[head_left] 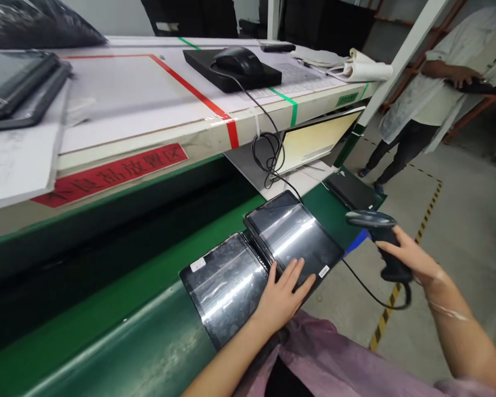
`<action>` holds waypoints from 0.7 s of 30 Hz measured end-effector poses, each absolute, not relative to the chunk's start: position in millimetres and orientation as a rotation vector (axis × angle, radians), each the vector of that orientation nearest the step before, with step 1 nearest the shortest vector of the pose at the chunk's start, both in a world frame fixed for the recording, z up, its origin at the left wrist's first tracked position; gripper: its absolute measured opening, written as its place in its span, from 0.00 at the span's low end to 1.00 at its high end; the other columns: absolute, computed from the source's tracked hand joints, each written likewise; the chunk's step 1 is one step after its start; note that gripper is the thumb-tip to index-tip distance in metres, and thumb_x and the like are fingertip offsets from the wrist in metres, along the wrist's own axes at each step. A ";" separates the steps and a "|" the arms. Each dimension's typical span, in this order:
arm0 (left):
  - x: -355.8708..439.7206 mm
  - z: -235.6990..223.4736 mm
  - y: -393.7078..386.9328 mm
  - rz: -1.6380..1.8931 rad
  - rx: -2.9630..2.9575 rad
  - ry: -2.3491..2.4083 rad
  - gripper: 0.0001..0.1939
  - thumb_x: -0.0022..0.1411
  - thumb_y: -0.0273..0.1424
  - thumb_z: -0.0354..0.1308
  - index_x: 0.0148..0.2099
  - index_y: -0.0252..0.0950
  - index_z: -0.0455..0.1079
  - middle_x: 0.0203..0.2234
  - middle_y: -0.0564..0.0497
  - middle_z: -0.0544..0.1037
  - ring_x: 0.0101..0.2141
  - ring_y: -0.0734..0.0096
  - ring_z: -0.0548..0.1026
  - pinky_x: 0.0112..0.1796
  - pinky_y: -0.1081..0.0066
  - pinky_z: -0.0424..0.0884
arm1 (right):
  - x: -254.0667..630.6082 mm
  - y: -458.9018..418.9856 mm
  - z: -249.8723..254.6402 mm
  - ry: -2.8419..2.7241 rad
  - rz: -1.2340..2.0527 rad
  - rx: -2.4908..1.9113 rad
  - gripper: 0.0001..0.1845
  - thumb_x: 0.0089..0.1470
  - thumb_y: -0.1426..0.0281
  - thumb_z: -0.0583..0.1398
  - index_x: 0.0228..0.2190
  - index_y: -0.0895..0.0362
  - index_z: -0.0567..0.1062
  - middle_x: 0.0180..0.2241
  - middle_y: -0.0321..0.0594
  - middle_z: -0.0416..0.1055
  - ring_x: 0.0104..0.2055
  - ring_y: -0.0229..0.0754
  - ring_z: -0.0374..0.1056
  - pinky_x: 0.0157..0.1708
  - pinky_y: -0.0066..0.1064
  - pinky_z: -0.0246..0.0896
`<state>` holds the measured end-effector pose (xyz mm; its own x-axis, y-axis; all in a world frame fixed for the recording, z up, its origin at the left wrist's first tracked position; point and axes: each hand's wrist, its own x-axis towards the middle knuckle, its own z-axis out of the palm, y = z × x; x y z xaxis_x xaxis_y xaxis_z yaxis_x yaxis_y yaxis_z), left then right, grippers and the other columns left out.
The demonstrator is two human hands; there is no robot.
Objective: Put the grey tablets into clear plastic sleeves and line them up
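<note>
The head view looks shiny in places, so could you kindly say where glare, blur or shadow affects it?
Head view: white glare streaks the upper dark panel and the lower dark panel; characters on the red label look soft; deep shadow lies beneath the white bench.

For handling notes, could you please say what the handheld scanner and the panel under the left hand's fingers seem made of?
Handheld scanner: probably hard plastic, its dark moulded shell glossy on top. Panel: glossy face, glass or clear plastic, reflecting a bright streak; I cannot tell which.
</note>
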<state>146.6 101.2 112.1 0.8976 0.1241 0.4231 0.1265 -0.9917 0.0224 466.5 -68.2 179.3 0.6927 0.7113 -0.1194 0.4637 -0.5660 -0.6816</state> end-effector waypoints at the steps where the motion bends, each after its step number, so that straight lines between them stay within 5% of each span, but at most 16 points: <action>1: 146.8 112.6 100.7 -0.679 -3.067 -0.201 0.22 0.66 0.35 0.50 0.62 0.45 0.62 0.61 0.41 0.67 0.60 0.59 0.65 0.63 0.46 0.47 | 453.6 -84.5 196.9 -0.948 0.560 -2.247 0.29 0.54 0.53 0.60 0.53 0.55 0.66 0.45 0.44 0.73 0.45 0.51 0.70 0.45 0.39 0.69; 10: 145.1 119.5 95.9 -0.530 -3.125 -0.214 0.23 0.68 0.32 0.48 0.64 0.43 0.60 0.63 0.38 0.64 0.61 0.53 0.65 0.57 0.43 0.62 | 371.8 -112.3 244.6 -1.404 0.770 -2.309 0.33 0.59 0.55 0.55 0.61 0.52 0.54 0.47 0.43 0.72 0.44 0.47 0.72 0.47 0.33 0.69; 21: 143.4 120.1 94.7 -0.432 -3.167 -0.219 0.25 0.67 0.33 0.50 0.65 0.43 0.57 0.65 0.38 0.60 0.64 0.54 0.60 0.60 0.42 0.57 | 363.1 -102.2 249.2 -1.431 0.754 -2.317 0.37 0.57 0.54 0.55 0.63 0.54 0.54 0.48 0.45 0.74 0.45 0.51 0.73 0.47 0.37 0.70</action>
<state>143.4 94.7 120.1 0.9543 0.1434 0.2623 0.1266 -0.9887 0.0802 363.1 -102.2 249.2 0.3608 0.8930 -0.2691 0.7271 -0.4501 -0.5184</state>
